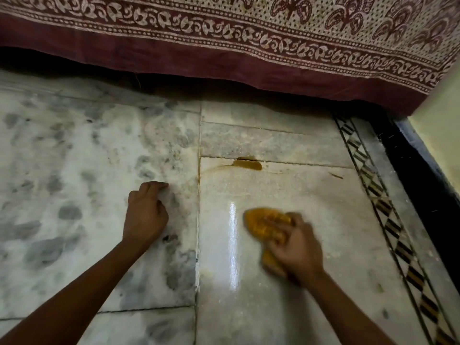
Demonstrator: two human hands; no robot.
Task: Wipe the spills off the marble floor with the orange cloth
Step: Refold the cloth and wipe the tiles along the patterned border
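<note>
Orange cloth (267, 226), bunched and gripped in the right hand (296, 247) on the near marble floor (311, 190), should be pressed flat and swept far to the brown spill (247, 164), with the curled, empty left hand (145, 212) braced.

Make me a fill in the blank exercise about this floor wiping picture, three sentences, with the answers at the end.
1. The right hand grips a cloth coloured ____.
2. The left hand rests on the floor and holds ____.
3. The brown spill lies on the same side of the long floor joint as the ____ hand.

Answers: orange; nothing; right.
</note>
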